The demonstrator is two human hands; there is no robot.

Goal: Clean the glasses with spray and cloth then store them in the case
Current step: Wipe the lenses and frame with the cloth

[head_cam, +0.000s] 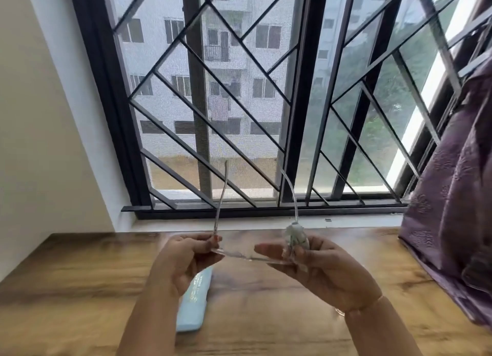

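Note:
Clear-framed glasses [247,256] are held up above the wooden table [80,276], their temples pointing away toward the window. My left hand [183,260] pinches the frame's left end near the hinge. My right hand [319,268] holds the right end together with a small pale spray bottle [295,236], fingers curled around both. A light blue glasses case [195,305] lies closed on the table below my left hand, partly hidden by my wrist. No cloth is visible.
A barred window [239,103] with a sill stands right behind the table. A purple curtain [452,209] hangs over the table's right side. A cream wall [40,116] borders the left.

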